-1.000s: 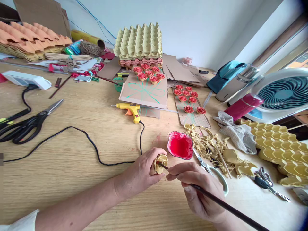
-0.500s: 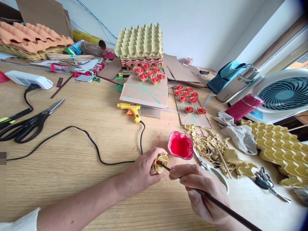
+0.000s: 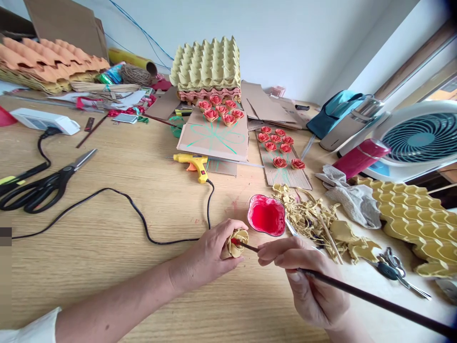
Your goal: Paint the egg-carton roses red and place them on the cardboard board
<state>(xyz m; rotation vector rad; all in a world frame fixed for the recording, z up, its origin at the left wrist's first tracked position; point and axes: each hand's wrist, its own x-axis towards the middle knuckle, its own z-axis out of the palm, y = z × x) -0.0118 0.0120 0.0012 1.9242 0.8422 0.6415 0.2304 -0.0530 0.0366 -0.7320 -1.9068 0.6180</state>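
Observation:
Low in the middle, my left hand (image 3: 217,250) is closed round a tan rose (image 3: 240,236) that looks made of egg-carton pulp. Red paint shows at the rose's centre. My right hand (image 3: 309,281) grips a dark, long-handled paintbrush (image 3: 364,291), its tip touching the inside of the rose. Just beyond both hands stands a small scalloped bowl (image 3: 251,212) of red paint. Scissors beside the bowl are mostly hidden behind my right hand. Red-painted roses (image 3: 223,109) sit on a cardboard box, with more roses (image 3: 275,138) on a cardboard strip to the right.
A yellow glue gun (image 3: 194,161) lies beyond my left hand, its black cord looping leftward. Black scissors (image 3: 53,183) rest at left. Carton scraps (image 3: 310,214), keys (image 3: 391,269) and an egg tray (image 3: 414,214) lie at right, below a fan (image 3: 421,138). Stacked egg trays (image 3: 207,62) stand behind.
My right hand has shifted slightly right, and the brush handle now slants lower and reaches further right. More red shows in the rose's centre. My left hand stays nearly still.

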